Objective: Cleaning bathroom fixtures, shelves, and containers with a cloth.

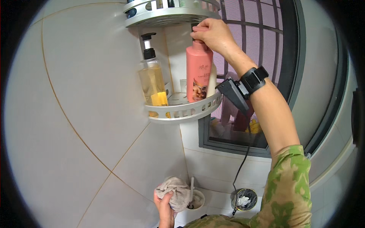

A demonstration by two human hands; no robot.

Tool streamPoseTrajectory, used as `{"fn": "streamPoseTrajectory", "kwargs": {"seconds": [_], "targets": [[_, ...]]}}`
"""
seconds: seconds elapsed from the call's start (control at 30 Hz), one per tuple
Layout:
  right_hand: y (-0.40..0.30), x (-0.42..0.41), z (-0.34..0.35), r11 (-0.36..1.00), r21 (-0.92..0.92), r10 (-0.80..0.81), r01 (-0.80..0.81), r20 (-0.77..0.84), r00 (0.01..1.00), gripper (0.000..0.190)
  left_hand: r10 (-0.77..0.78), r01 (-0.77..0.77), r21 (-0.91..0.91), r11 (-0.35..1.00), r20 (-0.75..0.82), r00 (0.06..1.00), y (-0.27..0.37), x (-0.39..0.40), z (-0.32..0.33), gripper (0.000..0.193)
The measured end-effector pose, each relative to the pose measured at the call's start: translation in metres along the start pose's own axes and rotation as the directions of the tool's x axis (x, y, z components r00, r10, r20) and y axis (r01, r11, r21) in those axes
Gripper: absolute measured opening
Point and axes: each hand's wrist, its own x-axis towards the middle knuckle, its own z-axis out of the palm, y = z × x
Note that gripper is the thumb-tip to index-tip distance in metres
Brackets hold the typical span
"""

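My right hand point(212, 35) grips the pump top of a pink plastic bottle point(196, 72), which is upright at the right part of the lower corner shelf point(185, 111). A pale bottle point(212, 81) is partly hidden behind it. At the left end of this shelf stands a clear pump bottle point(151, 77) of yellowish liquid with a black pump head. Low in the view, my left hand point(165, 206) holds a bunched greyish-beige cloth point(174, 192). A black device point(235, 92) is strapped to my right wrist, with a cable hanging from it.
An upper corner shelf point(171, 17) with several containers is just above my right hand. A barred window point(256, 37) with a dark frame lies behind my right arm. Below are a lined waste bin point(245, 199) and a white round container point(198, 199) beside tiled walls.
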Motion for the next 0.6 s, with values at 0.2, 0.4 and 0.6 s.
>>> {"fn": "streamPoseTrajectory", "kwargs": {"seconds": [0.2,0.4,0.6], "targets": [[0.012,-0.006,0.018,0.993,-0.099,0.071,-0.064,0.064,0.995,0.032,0.03,-0.031,-0.037,0.999,-0.034,0.999,-0.002,0.001,-0.018,0.042],[0.043,-0.037,-0.03,0.98,0.187,-0.063,0.066,-0.018,0.998,0.055,-0.074,0.069,0.056,0.996,0.099,0.992,-0.026,0.016,0.0,0.038],[0.034,-0.266,-0.022,0.995,0.043,0.103,-0.094,-0.407,0.908,0.017,-0.203,0.103,0.291,0.951,0.339,0.919,-0.041,0.032,0.005,0.047]]}}
